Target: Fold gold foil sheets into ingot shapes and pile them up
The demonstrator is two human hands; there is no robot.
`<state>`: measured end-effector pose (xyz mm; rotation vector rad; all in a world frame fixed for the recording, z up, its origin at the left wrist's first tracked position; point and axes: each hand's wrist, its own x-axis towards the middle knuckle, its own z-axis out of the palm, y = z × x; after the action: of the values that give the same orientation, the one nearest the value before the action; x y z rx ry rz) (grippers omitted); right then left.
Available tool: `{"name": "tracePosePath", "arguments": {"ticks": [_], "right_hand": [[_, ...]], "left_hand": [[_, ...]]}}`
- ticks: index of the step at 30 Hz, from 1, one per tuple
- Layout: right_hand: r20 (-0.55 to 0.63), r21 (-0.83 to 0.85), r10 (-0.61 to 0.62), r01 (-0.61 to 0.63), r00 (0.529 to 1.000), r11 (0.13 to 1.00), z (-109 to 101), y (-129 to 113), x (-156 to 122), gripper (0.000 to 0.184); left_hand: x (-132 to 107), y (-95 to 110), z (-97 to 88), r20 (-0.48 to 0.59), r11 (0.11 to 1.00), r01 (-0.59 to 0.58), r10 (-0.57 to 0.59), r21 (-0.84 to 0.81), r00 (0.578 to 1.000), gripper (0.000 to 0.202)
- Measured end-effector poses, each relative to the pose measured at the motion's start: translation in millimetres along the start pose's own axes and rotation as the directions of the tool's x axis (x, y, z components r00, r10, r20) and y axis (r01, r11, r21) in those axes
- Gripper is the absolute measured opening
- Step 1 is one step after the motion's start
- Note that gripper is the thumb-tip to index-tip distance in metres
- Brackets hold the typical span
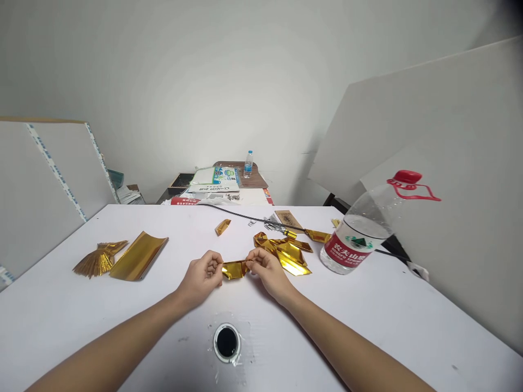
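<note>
Between my two hands is a small piece of folded gold foil paper, held just above the white table. My left hand pinches its left end, fingers curled in. At the opposite end, the thumb and fingertips of my right hand are closed on the paper. Several folded gold foil pieces lie in a pile just beyond my right hand. One small folded gold piece rests farther back. To the left are a stack of flat gold sheets and a fanned gold bundle.
A large water bottle with a red cap and handle stands on the right. A black cable crosses the table's back, near a yellow-handled tool. Close to me, a round dark-centred fitting is set in the white table.
</note>
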<state>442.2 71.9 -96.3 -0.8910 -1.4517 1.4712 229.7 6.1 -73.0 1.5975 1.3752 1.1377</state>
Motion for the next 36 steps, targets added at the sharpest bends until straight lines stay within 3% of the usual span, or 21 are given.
{"name": "tracePosePath", "arguments": {"ticks": [5, 8, 15, 20, 23, 27, 31, 36], "right_hand": [[0.031, -0.013, -0.069, 0.070, 0.997, 0.997, 11, -5, -7, 0.023], [-0.014, -0.014, -0.161, 0.160, 0.987, 0.987, 12, -8, -9, 0.021], [0.050, -0.022, -0.188, 0.189, 0.981, 0.982, -4, -4, -7, 0.033], [0.093, -0.065, -0.253, 0.260, 0.963, 0.964, -4, 2, -8, 0.033], [0.119, -0.071, -0.277, 0.286, 0.953, 0.955, -4, 1, -8, 0.028], [0.184, -0.141, -0.358, 0.385, 0.915, 0.912, -8, -5, -10, 0.021], [0.240, -0.241, -0.441, 0.493, 0.865, 0.836, -9, -8, -11, 0.021], [0.063, -0.297, -0.397, 0.397, 0.915, 0.868, -6, 0, -6, 0.031]], "left_hand": [[1, -2, 1.8, -0.144, 0.978, -0.140, 0.162, 0.156, 0.976, 0.011], [1, -2, 2.4, -0.159, 0.979, -0.170, 0.187, 0.117, 0.969, 0.011], [0, 0, 0.0, 0.023, 0.976, -0.066, 0.072, -0.205, 0.997, 0.028], [2, 2, 0.7, -0.043, 0.969, -0.077, 0.068, -0.235, 0.997, 0.025], [3, 3, -1.9, 0.018, 0.944, 0.021, -0.016, -0.328, 1.000, 0.029], [5, 2, -5.3, 0.119, 0.846, 0.180, -0.138, -0.503, 0.983, 0.039], [7, -1, -3.6, 0.097, 0.896, 0.139, -0.108, -0.421, 0.989, 0.049], [11, -9, -1.5, 0.011, 0.942, 0.090, -0.092, -0.323, 0.996, 0.068]]}}
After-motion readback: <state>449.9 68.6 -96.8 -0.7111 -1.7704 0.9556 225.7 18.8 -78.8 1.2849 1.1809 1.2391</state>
